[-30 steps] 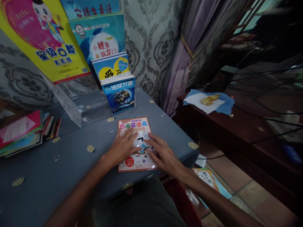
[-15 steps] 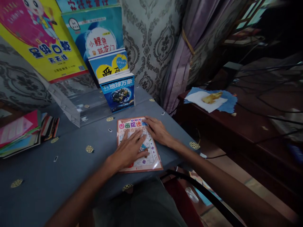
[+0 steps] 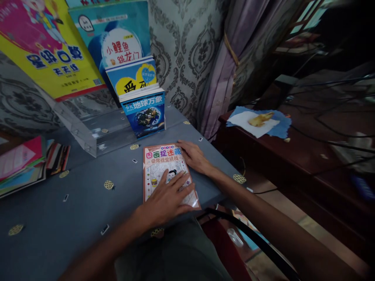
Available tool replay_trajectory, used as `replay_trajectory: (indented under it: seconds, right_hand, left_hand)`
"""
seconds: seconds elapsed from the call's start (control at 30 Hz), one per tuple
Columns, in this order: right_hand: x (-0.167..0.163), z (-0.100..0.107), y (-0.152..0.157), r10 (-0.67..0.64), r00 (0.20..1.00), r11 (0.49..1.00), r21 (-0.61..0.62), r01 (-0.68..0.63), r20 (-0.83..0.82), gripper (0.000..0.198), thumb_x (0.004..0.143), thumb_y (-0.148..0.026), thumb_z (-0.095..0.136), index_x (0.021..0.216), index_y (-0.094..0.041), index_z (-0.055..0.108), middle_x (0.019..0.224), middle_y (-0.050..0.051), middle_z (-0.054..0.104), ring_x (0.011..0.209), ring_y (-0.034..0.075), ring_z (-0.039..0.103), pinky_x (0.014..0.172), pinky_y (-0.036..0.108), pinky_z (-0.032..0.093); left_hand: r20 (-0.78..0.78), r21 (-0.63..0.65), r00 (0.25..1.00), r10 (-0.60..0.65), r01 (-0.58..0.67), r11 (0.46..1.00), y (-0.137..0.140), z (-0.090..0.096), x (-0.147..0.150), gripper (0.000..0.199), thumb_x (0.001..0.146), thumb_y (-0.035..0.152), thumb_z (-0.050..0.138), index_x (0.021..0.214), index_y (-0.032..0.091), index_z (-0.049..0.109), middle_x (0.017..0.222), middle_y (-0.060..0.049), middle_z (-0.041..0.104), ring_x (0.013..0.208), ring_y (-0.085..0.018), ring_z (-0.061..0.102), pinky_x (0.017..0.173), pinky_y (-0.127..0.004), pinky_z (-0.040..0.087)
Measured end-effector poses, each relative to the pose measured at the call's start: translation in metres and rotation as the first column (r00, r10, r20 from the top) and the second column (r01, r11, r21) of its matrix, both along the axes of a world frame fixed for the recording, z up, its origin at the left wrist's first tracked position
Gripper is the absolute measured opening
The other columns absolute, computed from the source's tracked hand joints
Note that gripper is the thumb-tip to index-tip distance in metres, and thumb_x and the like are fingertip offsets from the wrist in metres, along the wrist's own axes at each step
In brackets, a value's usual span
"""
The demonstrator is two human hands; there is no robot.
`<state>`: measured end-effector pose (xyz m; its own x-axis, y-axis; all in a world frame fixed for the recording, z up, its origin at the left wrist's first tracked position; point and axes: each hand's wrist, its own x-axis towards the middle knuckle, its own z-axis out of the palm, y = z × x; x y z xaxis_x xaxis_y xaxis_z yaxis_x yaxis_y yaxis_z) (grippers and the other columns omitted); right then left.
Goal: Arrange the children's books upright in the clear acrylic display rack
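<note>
Head view: a table covered in grey-blue cloth with yellow pineapple prints (image 3: 79, 210) fills the left and lower middle of the frame, and a dark reddish-brown wooden desk (image 3: 260, 154) runs along the right. A lilac curtain with a tan tie (image 3: 218, 93) hangs at upper centre-right. At upper left, a large yellow and magenta paper book (image 3: 67, 62) stands upright above a clear plastic rack (image 3: 73, 127), with a teal paper book (image 3: 117, 23) to its right. Near the centre of the frame, a thin paper book with an orange-brown border and a white, drawn cover (image 3: 158, 168) lies flat on the table, beneath both hands and close to the table's front edge. A small dark-blue paper book with a globe picture (image 3: 143, 117) stands just above it. The left hand (image 3: 168, 197) lies palm down across the lower middle of the bordered book, its fingers spread and grasping nothing. The right hand (image 3: 195, 156) rests at the book's upper right corner, fingers loosely bent; whether its thumb pinches the edge, I cannot tell.
</note>
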<state>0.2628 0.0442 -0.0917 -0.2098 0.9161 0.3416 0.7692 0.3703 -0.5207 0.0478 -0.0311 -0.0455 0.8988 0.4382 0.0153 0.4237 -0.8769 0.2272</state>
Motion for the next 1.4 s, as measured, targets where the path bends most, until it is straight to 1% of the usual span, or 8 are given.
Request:
replay_trajectory:
  seconds: [0.67, 0.87, 0.93, 1.0, 1.13, 1.2, 1.3, 1.4]
  right_hand:
    - [-0.001, 0.001, -0.035, -0.018, 0.995, 1.000, 0.002, 0.018, 0.095, 0.044, 0.097, -0.023, 0.041, 0.138, -0.025, 0.057, 0.146, 0.010, 0.056, 0.139, 0.030, 0.048, 0.112, 0.058, 0.040]
    - [-0.001, 0.005, -0.050, -0.008, 0.994, 1.000, -0.018, 0.010, 0.113, 0.042, 0.098, -0.023, 0.040, 0.136, -0.023, 0.058, 0.146, 0.012, 0.057, 0.139, 0.030, 0.048, 0.111, 0.057, 0.041]
    - [-0.001, 0.006, -0.054, -0.004, 0.994, 1.000, -0.024, 0.006, 0.107, 0.041, 0.099, -0.025, 0.040, 0.136, -0.023, 0.058, 0.146, 0.012, 0.056, 0.138, 0.030, 0.049, 0.111, 0.057, 0.041]
    - [-0.001, 0.006, -0.058, 0.000, 0.995, 1.000, -0.024, 0.003, 0.099, 0.041, 0.099, -0.025, 0.040, 0.136, -0.023, 0.058, 0.146, 0.012, 0.057, 0.138, 0.030, 0.049, 0.111, 0.058, 0.041]
    - [-0.005, 0.008, -0.066, -0.007, 0.996, 1.000, -0.014, 0.008, 0.092, 0.043, 0.099, -0.025, 0.040, 0.138, -0.026, 0.057, 0.146, 0.010, 0.056, 0.139, 0.031, 0.047, 0.111, 0.060, 0.041]
    - [-0.007, 0.010, -0.068, -0.014, 0.995, 1.000, -0.012, 0.016, 0.094, 0.043, 0.099, -0.024, 0.040, 0.138, -0.026, 0.057, 0.146, 0.011, 0.057, 0.139, 0.031, 0.047, 0.110, 0.060, 0.041]
    - [-0.010, 0.012, -0.070, -0.021, 0.995, 1.000, -0.011, 0.022, 0.096, 0.043, 0.098, -0.023, 0.039, 0.138, -0.023, 0.057, 0.145, 0.012, 0.057, 0.139, 0.031, 0.048, 0.110, 0.059, 0.041]
    - [-0.011, 0.013, -0.070, -0.020, 0.996, 1.000, -0.011, 0.021, 0.091, 0.043, 0.097, -0.023, 0.040, 0.137, -0.021, 0.057, 0.144, 0.014, 0.058, 0.138, 0.031, 0.048, 0.110, 0.058, 0.041]
  left_hand:
    - [0.081, 0.125, 0.996, -0.042, 0.032, 0.992, -0.024, -0.013, -0.010, 0.040, 0.104, 0.039, 0.041, 0.142, 0.026, 0.048, 0.149, -0.010, 0.053, 0.146, -0.026, 0.040, 0.121, -0.055, 0.026]
    - [0.073, 0.064, 0.996, -0.051, 0.047, 0.997, -0.023, -0.008, -0.013, 0.040, 0.105, 0.038, 0.039, 0.142, 0.027, 0.049, 0.149, -0.009, 0.054, 0.146, -0.025, 0.038, 0.122, -0.055, 0.024]
    - [0.098, 0.023, 0.995, 0.023, -0.026, 0.999, -0.016, -0.008, -0.019, 0.040, 0.105, 0.039, 0.038, 0.141, 0.028, 0.050, 0.148, -0.008, 0.055, 0.145, -0.024, 0.040, 0.124, -0.055, 0.021]
    - [0.151, 0.010, 0.966, 0.209, -0.213, 0.977, -0.004, -0.012, -0.031, 0.043, 0.104, 0.041, 0.037, 0.143, 0.026, 0.048, 0.151, -0.010, 0.051, 0.146, -0.025, 0.039, 0.123, -0.056, 0.021]
    - [0.253, -0.011, 0.778, 0.575, -0.592, 0.806, 0.022, -0.026, -0.055, 0.053, 0.101, 0.047, 0.040, 0.147, 0.020, 0.042, 0.155, -0.018, 0.043, 0.149, -0.035, 0.030, 0.118, -0.063, 0.028]
    - [0.265, -0.038, 0.743, 0.615, -0.629, 0.776, 0.030, -0.031, -0.061, 0.054, 0.100, 0.048, 0.041, 0.146, 0.019, 0.042, 0.153, -0.019, 0.045, 0.148, -0.037, 0.031, 0.117, -0.064, 0.028]
    - [0.302, -0.104, 0.740, 0.601, -0.601, 0.792, 0.034, -0.030, -0.063, 0.050, 0.100, 0.044, 0.042, 0.144, 0.020, 0.043, 0.152, -0.017, 0.047, 0.148, -0.035, 0.034, 0.118, -0.062, 0.028]
    - [0.376, -0.274, 0.689, 0.620, -0.556, 0.785, 0.035, -0.022, -0.063, 0.047, 0.098, 0.040, 0.045, 0.140, 0.021, 0.046, 0.147, -0.015, 0.053, 0.141, -0.032, 0.044, 0.117, -0.058, 0.034]
